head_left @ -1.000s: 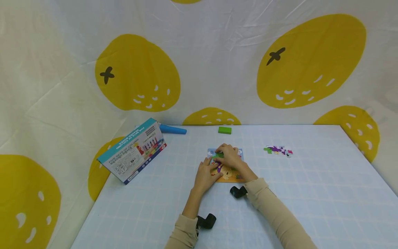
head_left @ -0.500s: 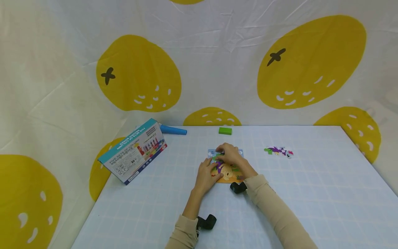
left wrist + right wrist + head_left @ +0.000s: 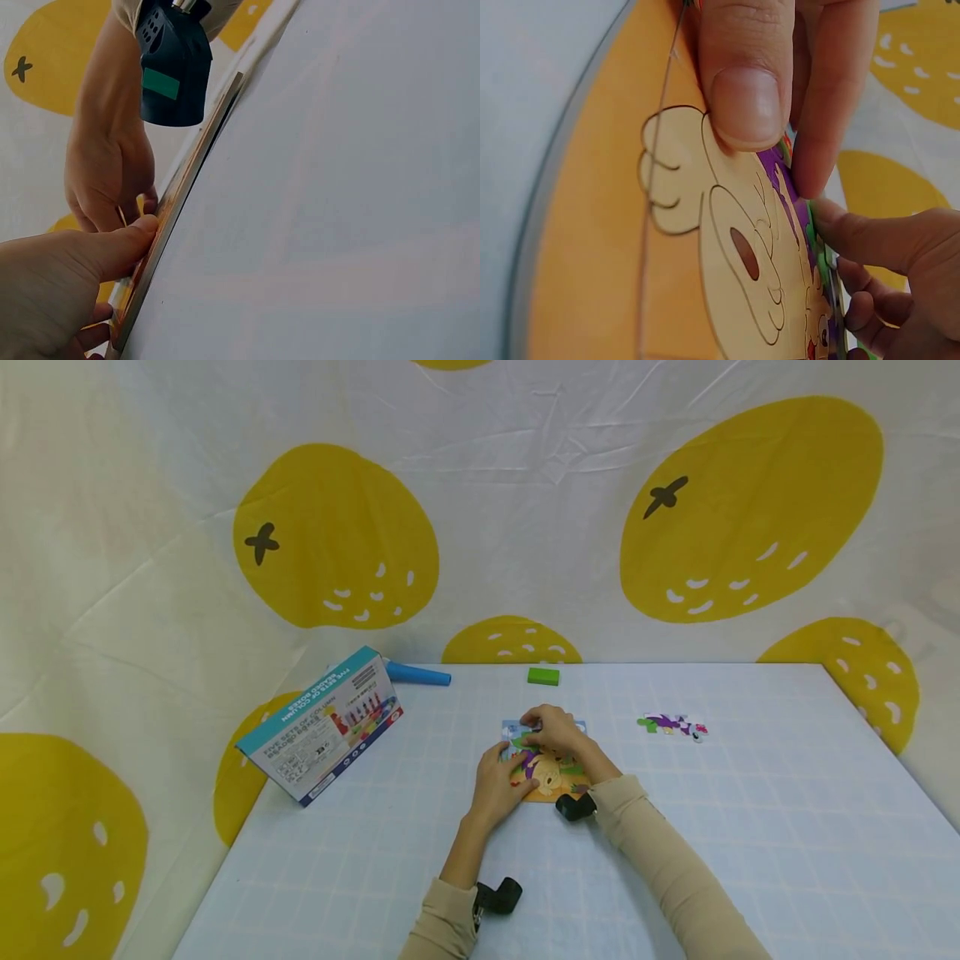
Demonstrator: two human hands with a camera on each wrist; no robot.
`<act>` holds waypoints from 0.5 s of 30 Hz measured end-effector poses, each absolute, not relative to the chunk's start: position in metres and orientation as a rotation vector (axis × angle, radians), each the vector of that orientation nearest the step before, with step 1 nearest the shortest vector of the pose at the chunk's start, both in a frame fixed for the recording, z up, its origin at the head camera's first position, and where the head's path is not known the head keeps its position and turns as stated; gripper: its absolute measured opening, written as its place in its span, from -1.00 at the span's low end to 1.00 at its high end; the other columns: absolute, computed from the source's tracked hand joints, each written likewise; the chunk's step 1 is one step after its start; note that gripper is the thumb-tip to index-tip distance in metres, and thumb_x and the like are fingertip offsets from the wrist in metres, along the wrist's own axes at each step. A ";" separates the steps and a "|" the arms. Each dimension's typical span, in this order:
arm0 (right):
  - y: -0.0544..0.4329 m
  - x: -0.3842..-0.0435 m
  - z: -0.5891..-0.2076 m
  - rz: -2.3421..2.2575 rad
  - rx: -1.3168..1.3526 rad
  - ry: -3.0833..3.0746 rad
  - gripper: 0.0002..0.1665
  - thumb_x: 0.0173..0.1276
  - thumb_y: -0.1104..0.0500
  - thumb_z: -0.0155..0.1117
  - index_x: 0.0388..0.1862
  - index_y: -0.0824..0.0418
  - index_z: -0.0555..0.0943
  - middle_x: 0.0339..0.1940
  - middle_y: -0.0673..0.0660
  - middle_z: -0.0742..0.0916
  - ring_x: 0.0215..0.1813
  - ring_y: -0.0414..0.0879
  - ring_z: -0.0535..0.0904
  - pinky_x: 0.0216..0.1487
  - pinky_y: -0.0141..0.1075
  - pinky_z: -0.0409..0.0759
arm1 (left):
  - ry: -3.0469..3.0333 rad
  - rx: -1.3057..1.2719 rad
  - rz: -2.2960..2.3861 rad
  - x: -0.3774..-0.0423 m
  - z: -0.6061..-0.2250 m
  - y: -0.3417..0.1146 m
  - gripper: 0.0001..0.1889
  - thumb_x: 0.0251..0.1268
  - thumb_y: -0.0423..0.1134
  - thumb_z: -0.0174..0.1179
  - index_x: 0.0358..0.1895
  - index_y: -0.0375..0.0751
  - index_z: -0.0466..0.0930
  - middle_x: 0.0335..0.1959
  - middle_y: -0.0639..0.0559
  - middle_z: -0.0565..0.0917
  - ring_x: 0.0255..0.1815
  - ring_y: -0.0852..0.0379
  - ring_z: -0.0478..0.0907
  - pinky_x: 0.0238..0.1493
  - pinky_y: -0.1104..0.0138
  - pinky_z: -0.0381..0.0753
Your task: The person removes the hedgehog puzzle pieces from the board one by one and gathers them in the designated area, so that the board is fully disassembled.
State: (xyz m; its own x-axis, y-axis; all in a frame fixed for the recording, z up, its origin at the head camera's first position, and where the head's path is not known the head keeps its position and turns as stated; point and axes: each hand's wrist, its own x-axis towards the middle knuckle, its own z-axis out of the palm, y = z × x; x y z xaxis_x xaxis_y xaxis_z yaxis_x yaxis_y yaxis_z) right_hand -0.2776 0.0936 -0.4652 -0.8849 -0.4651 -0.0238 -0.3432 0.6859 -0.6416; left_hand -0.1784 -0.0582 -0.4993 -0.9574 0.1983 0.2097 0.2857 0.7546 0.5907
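A: Puzzle where?
B: On table. Left hand spread on it; right hand curled over it, cannot tell what it holds.
A: Risk?
B: Possible skid, if left hand eases.

The flat rectangular picture board shows orange along its near edge, light blue along the far one, and cream, purple and green between. The loose flat pieces mix purple, green, white and pink, and the oblong block is green. Pale lines cross the light-blue counter, while white-flecked yellow fruit shapes pattern the white fabric backdrop.
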 end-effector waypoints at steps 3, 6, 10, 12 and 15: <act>0.093 -0.279 -0.466 -0.979 -0.658 2.701 -0.56 0.15 0.12 0.42 -0.02 0.29 0.63 -0.14 0.17 0.70 -0.04 0.08 0.59 0.14 0.15 0.33 | -2.832 -0.385 -0.992 -0.179 -0.499 -0.058 -0.50 0.15 -0.06 0.30 0.13 -0.24 0.57 0.28 -0.33 0.33 0.33 -0.24 0.21 0.34 -0.04 0.17; 0.093 -0.280 -0.468 -0.989 -0.647 2.693 -0.55 0.14 0.12 0.42 -0.01 0.29 0.62 -0.13 0.17 0.70 -0.05 0.07 0.58 0.13 0.11 0.37 | -2.841 -0.385 -0.988 -0.179 -0.498 -0.058 -0.50 0.16 -0.06 0.29 0.13 -0.24 0.57 0.29 -0.33 0.32 0.33 -0.23 0.20 0.34 -0.05 0.16; 0.093 -0.281 -0.470 -0.993 -0.639 2.687 -0.53 0.15 0.13 0.42 0.02 0.31 0.61 -0.11 0.19 0.70 -0.02 0.08 0.58 0.13 0.11 0.38 | -2.848 -0.382 -0.982 -0.178 -0.497 -0.058 -0.50 0.16 -0.05 0.29 0.14 -0.23 0.57 0.29 -0.33 0.32 0.33 -0.23 0.21 0.33 -0.05 0.17; 0.093 -0.282 -0.470 -0.994 -0.634 2.682 -0.52 0.15 0.13 0.42 0.03 0.31 0.61 -0.10 0.20 0.70 -0.02 0.09 0.58 0.13 0.10 0.39 | -2.849 -0.381 -0.984 -0.177 -0.497 -0.058 -0.50 0.16 -0.05 0.29 0.14 -0.22 0.57 0.30 -0.33 0.32 0.33 -0.23 0.20 0.33 -0.05 0.17; 0.093 -0.282 -0.469 -1.001 -0.636 2.671 -0.54 0.15 0.14 0.42 0.01 0.32 0.62 -0.11 0.20 0.70 -0.03 0.09 0.58 0.11 0.08 0.42 | -2.845 -0.381 -0.990 -0.177 -0.497 -0.058 -0.50 0.16 -0.05 0.29 0.14 -0.22 0.57 0.30 -0.32 0.32 0.34 -0.22 0.20 0.34 -0.05 0.17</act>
State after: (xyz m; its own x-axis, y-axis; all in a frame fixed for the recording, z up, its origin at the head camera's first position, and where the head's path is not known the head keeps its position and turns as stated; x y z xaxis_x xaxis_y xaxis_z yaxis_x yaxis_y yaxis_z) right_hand -0.2819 0.0927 -0.4687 -0.8826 -0.4674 -0.0511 -0.3188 0.6748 -0.6656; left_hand -0.1771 -0.0581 -0.4971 -0.9631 0.2002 0.1802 0.2688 0.7564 0.5964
